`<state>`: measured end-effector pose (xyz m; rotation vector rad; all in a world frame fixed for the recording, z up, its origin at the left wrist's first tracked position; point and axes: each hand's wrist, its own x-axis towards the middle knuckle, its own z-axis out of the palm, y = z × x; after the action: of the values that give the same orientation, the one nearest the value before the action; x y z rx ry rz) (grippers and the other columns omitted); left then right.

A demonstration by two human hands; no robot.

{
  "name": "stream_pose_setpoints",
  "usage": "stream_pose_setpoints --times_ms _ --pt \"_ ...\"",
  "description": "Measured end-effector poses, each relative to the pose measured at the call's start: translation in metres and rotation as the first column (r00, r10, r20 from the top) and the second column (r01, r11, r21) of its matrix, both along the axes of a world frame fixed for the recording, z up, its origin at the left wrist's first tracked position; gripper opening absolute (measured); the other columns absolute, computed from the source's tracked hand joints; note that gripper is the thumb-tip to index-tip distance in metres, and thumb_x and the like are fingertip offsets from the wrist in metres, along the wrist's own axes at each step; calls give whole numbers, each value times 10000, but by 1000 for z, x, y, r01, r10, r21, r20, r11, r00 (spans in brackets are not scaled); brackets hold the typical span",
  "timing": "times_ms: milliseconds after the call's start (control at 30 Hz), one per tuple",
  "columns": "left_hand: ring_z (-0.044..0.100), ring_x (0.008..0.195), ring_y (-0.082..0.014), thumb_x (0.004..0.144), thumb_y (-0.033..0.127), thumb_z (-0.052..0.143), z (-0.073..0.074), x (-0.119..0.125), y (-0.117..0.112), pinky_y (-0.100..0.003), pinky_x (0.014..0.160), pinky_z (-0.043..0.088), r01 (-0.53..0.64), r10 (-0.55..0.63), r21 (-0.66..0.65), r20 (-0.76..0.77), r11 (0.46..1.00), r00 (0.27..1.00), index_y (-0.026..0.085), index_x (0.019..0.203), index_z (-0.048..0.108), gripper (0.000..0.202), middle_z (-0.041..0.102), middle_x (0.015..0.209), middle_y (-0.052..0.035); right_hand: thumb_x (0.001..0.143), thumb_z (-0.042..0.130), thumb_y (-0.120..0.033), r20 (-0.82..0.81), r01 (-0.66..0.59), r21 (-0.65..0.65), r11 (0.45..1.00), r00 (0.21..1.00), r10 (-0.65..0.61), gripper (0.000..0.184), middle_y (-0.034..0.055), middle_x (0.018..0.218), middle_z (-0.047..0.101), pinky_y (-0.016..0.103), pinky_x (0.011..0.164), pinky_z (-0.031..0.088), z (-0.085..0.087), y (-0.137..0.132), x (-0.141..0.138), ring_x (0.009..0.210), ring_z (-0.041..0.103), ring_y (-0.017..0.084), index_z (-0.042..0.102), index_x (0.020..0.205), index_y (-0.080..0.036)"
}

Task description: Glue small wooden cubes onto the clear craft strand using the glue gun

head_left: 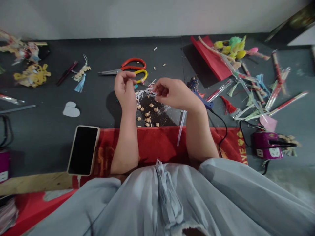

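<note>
My left hand [125, 88] is raised over the dark table with thumb and fingers pinched together; what sits between them is too small to make out. Opposite it, my right hand [173, 93] has its fingers curled in, and its fingertips hide anything they grip. Between both hands lies a bundle of thin white cords [142, 94], its right end near my right fingertips. Just below are several small wooden beads [147, 120]. Scissors [123, 69] with one red and one yellow handle lie behind my left hand.
A phone [83, 150] rests at the front left on a red cloth [159, 141]. Right of my right arm lie a blue glue gun [194, 86] with a black cable, a red tassel [228, 105] and wrapped sticks. A beaded charm [81, 73] with blue tassel lies left.
</note>
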<state>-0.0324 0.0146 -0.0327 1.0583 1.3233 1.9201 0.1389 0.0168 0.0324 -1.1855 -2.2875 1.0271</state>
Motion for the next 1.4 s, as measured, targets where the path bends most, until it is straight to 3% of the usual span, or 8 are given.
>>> stream_pose_setpoints --times_ms 67,167,300,467,767,967,1233,1400 --pt "605 1006 -150 855 323 604 -3 0 0 -331 827 450 89 -49 141 -262 986 964 255 932 653 114 671 1046 -17 727 607 -184 -144 2 -14 1000 990 -4 181 -1 783 614 276 671 460 -3 0 -4 701 562 113 592 907 -187" --pt "562 1169 -196 866 404 561 -5 2 0 -377 932 456 238 -163 179 -355 955 920 314 1029 656 209 638 1201 -35 744 628 -209 -288 48 -7 999 957 -48 178 -6 789 599 282 667 495 -7 1 -10 694 562 107 562 908 -201" --pt "612 1104 -185 843 379 602 -10 4 2 -368 945 481 325 -282 171 -235 930 930 337 1047 646 213 659 1116 -20 771 630 -233 -349 148 53 988 929 -121 179 -6 819 609 298 699 524 -11 2 -13 721 578 111 551 931 -220" --pt "648 958 -163 805 428 638 -12 2 1 -346 877 501 376 -352 94 -206 922 913 295 993 661 232 673 1000 -8 792 602 -210 -338 209 177 962 931 -140 170 -7 845 618 311 749 522 -13 2 -12 758 586 118 550 952 -230" --pt "626 806 -126 725 383 721 6 11 -9 -273 766 501 396 -399 -50 -84 917 913 249 782 718 146 675 811 -8 856 488 -178 -39 203 284 937 979 -200 180 44 942 621 360 827 508 -1 -3 -14 887 586 171 566 1008 -234" --pt "610 732 -108 718 333 735 5 11 -7 -255 726 492 385 -388 -65 -25 920 921 224 744 709 115 659 753 2 862 482 -175 -49 190 297 936 982 -184 180 50 933 626 341 818 505 -2 -4 -13 867 584 162 572 1009 -228" --pt "610 699 -108 695 488 714 6 11 -9 -269 707 499 405 -406 -73 -2 911 914 219 761 690 278 651 751 5 885 479 -241 -103 130 320 938 989 -102 193 57 932 627 353 820 500 -1 -3 -10 878 590 170 623 1013 -228" --pt "609 700 -102 684 498 720 5 10 -9 -254 699 492 407 -408 -102 10 908 913 220 762 689 290 650 752 8 886 479 -250 -89 112 301 947 992 -89 193 69 986 631 343 820 502 1 -3 -8 883 591 167 643 986 -235"
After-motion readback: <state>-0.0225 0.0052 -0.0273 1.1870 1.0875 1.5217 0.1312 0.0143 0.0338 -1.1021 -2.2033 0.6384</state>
